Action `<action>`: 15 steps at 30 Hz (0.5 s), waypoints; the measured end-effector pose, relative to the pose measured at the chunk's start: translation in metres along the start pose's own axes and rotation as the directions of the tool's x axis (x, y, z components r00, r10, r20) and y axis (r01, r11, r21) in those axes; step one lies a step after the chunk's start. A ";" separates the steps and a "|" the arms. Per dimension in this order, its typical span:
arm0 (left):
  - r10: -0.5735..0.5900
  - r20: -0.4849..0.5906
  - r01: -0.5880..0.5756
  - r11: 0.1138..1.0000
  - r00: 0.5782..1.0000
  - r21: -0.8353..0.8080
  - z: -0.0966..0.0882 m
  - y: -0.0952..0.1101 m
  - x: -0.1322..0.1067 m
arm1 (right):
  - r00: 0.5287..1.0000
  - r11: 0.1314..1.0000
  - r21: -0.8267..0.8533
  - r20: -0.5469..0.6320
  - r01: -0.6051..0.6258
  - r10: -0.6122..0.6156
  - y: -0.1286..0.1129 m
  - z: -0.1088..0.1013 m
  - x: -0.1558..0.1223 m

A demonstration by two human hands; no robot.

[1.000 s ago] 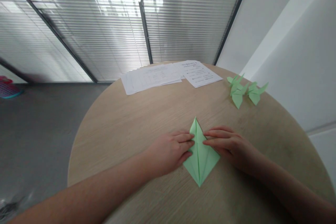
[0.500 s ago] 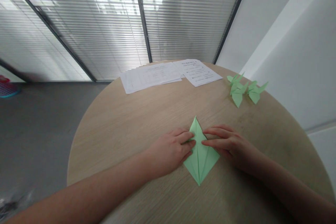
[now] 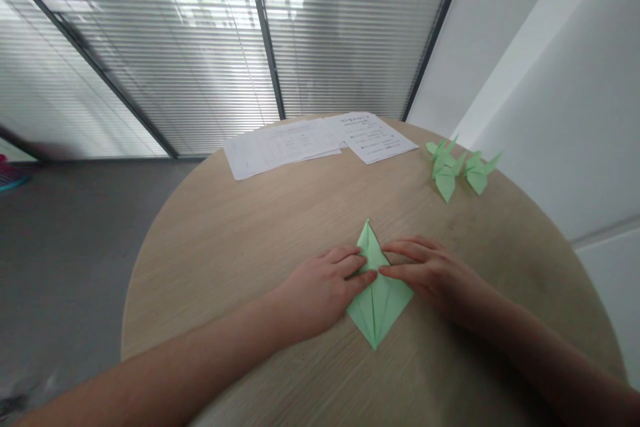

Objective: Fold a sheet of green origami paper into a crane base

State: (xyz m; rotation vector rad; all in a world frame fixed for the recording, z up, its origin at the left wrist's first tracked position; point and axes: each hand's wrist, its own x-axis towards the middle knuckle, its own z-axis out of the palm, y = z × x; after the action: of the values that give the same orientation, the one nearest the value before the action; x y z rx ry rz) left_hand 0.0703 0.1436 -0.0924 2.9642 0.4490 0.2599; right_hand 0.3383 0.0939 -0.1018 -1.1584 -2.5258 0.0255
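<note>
A light green sheet of origami paper (image 3: 381,303), folded into a kite-like diamond, lies on the round wooden table with one point toward me and the narrow tip away. My left hand (image 3: 333,283) rests over its left side, fingers stretched out and pressing on the paper near the centre crease. On the right edge, my right hand (image 3: 433,270) touches the paper with extended fingertips, the fingers slightly apart. The left side corner is partly hidden under my left hand.
Several folded green paper cranes (image 3: 447,177) stand at the back right of the wooden table (image 3: 200,233). Printed white sheets (image 3: 285,145) lie along its far edge, before a window with blinds (image 3: 200,47). A white wall (image 3: 565,113) rises close on the right.
My left index finger or thumb has shifted slightly right across the centre crease. The whole view has drifted a little, while the paper stays in place on the table.
</note>
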 end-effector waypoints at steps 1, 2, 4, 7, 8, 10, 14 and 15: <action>-0.004 0.006 0.004 1.000 1.000 0.003 0.000 0.000 0.000 | 1.000 1.000 0.008 -0.004 0.000 0.000 0.000 0.000 0.000; -0.007 0.010 0.007 1.000 1.000 0.004 0.000 0.001 0.001 | 1.000 1.000 0.023 -0.007 -0.001 0.001 0.000 0.000 0.000; -0.010 0.009 0.010 1.000 1.000 0.005 -0.001 0.001 0.001 | 1.000 0.997 0.074 -0.012 -0.014 0.015 0.001 0.000 -0.001; -0.015 -0.007 0.015 1.000 1.000 0.011 -0.001 0.002 0.000 | 0.996 0.984 0.164 -0.049 -0.065 0.074 0.003 0.001 -0.001; -0.014 -0.012 0.014 1.000 1.000 0.015 -0.001 0.002 0.000 | 0.994 0.980 0.181 -0.063 -0.082 0.095 0.003 0.001 -0.002; -0.007 -0.019 0.007 1.000 1.000 0.021 -0.002 0.002 0.000 | 0.990 0.978 0.181 -0.082 -0.102 0.118 0.004 0.003 -0.001; 0.000 -0.025 0.000 1.000 1.000 0.023 -0.003 0.003 0.001 | 0.991 0.990 0.114 -0.093 -0.085 0.096 0.004 0.006 0.000; 0.002 -0.022 -0.001 1.000 1.000 0.021 -0.003 0.003 0.001 | 0.992 0.992 0.101 -0.093 -0.080 0.090 0.004 0.007 0.001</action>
State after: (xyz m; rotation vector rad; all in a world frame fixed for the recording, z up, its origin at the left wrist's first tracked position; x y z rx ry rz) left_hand 0.0715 0.1418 -0.0891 2.9853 0.4553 0.2905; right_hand 0.3381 0.0977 -0.1087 -1.1981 -2.3620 0.1094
